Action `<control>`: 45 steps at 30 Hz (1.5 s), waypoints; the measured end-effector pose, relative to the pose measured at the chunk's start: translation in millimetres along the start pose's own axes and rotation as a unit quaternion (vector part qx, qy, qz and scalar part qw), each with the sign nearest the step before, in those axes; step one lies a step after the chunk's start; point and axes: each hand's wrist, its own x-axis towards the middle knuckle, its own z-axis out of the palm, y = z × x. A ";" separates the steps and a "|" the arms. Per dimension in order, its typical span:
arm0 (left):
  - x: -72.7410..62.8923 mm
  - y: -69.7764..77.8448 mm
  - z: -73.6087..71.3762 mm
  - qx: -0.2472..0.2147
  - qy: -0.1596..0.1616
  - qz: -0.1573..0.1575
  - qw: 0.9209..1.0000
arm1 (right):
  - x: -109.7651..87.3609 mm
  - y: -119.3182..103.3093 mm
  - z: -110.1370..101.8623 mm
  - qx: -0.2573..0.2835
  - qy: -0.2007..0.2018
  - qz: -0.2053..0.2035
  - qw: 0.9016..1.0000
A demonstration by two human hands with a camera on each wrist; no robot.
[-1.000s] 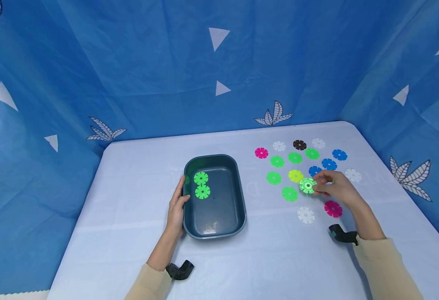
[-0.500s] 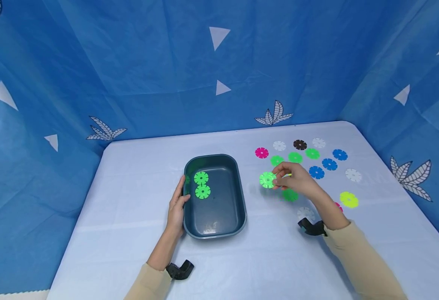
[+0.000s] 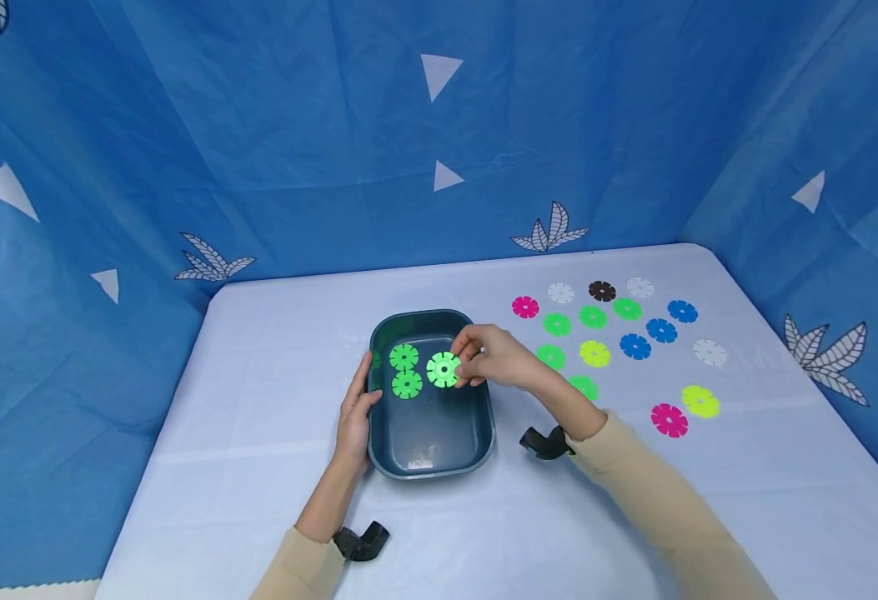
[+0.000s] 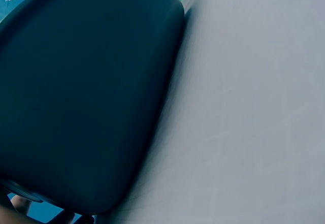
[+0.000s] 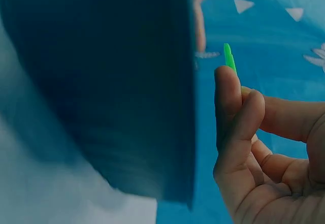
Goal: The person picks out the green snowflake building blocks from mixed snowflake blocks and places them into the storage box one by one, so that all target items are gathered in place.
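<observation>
My right hand (image 3: pixel 493 357) pinches a green notched plastic disc (image 3: pixel 444 369) by its edge, over the right part of a dark blue-green tray (image 3: pixel 433 476). In the right wrist view that green disc (image 5: pixel 230 59) shows edge-on between thumb and fingertips, beside the tray's wall (image 5: pixel 117 92). Inside the tray lie two more green discs, a far one (image 3: pixel 404 357) and a nearer one (image 3: pixel 407 384). At the tray's left side my left hand (image 3: pixel 353 417) grips the rim, thumb over it and fingers along the outer wall. The left wrist view is mostly filled by the tray's side (image 4: pixel 91 97).
Several notched discs lie flat on the white-covered table (image 3: pixel 258 358) to the right: green (image 3: pixel 593 317), blue (image 3: pixel 635 347), pink (image 3: pixel 669 420), yellow (image 3: pixel 700 401), white (image 3: pixel 709 352) and brown (image 3: pixel 602 291). A blue patterned curtain (image 3: pixel 333 150) surrounds the table's back and sides.
My right hand has carried the green disc left, from among the discs on the table to over the tray. The left hand and the tray have stayed in place.
</observation>
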 end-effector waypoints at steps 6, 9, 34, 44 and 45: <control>0.1 1.0 0.0 -0.009 -0.005 0.000 1.000 | 14.3 -1.4 22.5 -0.014 -0.034 0.007 0.999; -0.3 1.6 -0.1 -0.010 -0.006 -0.001 1.000 | 19.4 -0.8 31.0 -0.023 -0.043 0.006 0.999; -1.2 0.5 -1.2 -0.013 -0.010 0.003 1.000 | 37.0 17.2 64.8 -0.055 -0.088 0.049 0.993; -0.8 0.7 -0.6 -0.019 -0.007 -0.003 1.000 | 36.4 15.5 68.1 -0.086 -0.083 0.055 0.991; -0.8 0.7 -0.7 -0.019 -0.009 -0.001 1.000 | 36.4 15.6 68.3 -0.086 -0.083 0.056 0.991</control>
